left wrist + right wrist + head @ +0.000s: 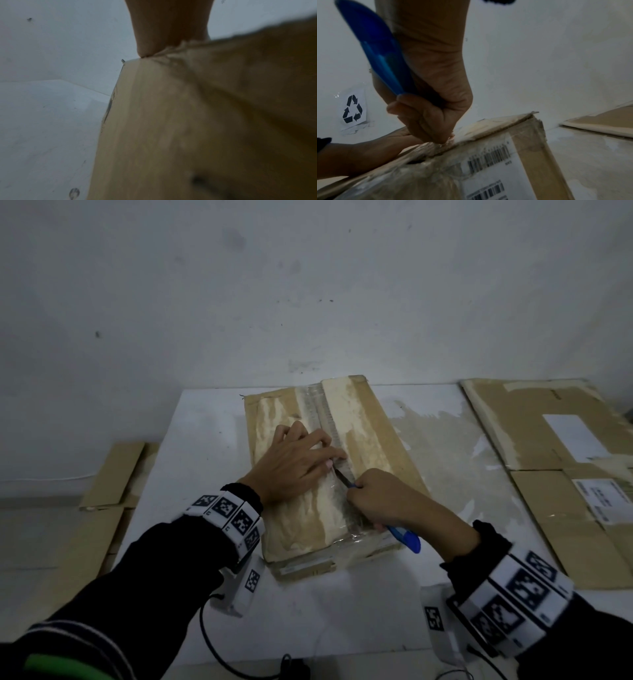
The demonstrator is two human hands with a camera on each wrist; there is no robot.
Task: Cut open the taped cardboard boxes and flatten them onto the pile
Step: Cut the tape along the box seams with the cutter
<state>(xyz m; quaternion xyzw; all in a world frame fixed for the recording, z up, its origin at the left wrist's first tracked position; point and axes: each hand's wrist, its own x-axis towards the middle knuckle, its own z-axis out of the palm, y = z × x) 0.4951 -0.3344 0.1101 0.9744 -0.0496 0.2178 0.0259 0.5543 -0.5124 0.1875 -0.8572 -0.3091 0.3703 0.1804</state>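
A taped cardboard box [370,440] lies on the white table [342,604], a strip of clear tape [323,412] running along its top seam. My left hand [301,460] lies flat on the lid left of the seam, fingers straight and spread. My right hand [380,498] grips a blue box cutter [406,537], its dark blade [342,477] in the tape at mid-seam, just below my left fingertips. In the right wrist view the fist [426,115] wraps the blue handle [376,44] above the box's near edge [471,155]. The left wrist view shows the box top [171,135] close up.
Flattened cardboard sheets [555,460] with white labels are piled at the table's right end. More flat cardboard [113,477] lies on the floor to the left. A white wall [308,285] stands right behind the table, with a recycling sign [352,108] on it.
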